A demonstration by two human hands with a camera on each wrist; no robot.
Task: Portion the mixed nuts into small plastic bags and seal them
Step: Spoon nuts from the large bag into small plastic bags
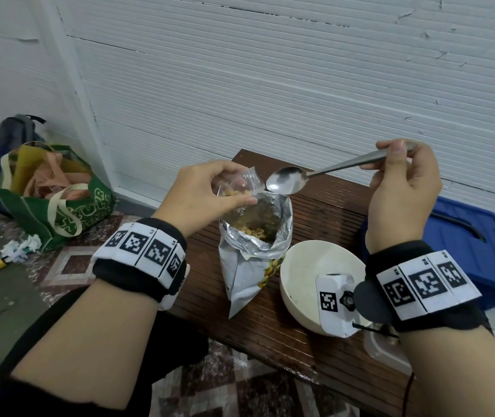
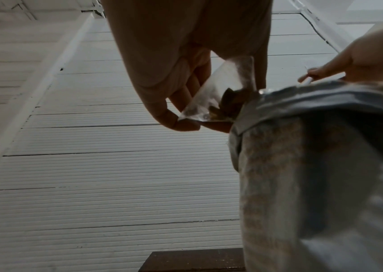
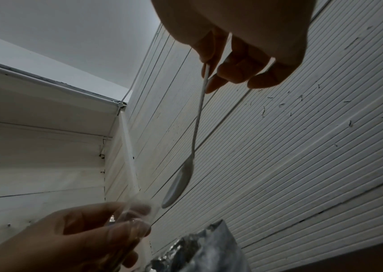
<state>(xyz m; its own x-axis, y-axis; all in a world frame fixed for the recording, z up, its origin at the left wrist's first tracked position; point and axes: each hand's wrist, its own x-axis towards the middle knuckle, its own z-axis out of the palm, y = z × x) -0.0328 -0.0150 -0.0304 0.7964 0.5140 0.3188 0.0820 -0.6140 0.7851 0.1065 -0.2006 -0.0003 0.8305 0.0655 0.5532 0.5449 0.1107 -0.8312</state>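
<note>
My left hand [image 1: 210, 191] grips a small clear plastic bag [image 1: 241, 183] with a few nuts in it, just above the open mouth of a foil nut pouch [image 1: 252, 254]. The pouch stands upright on the wooden table [image 1: 324, 212] with nuts visible inside. In the left wrist view the small bag [image 2: 220, 95] is pinched between thumb and fingers beside the pouch [image 2: 313, 165]. My right hand [image 1: 403, 176] holds a metal spoon [image 1: 288, 180] by its handle. Its empty bowl hangs just right of the small bag's opening. The right wrist view shows the spoon [image 3: 178, 185] above the bag [image 3: 129, 219].
A cream bowl [image 1: 306, 266] sits on the table right of the pouch, with a white container [image 1: 381, 350] near the front edge. A blue plastic crate [image 1: 475, 251] stands at the right. On the floor at left lie a green tote bag [image 1: 59, 206] and crumpled paper.
</note>
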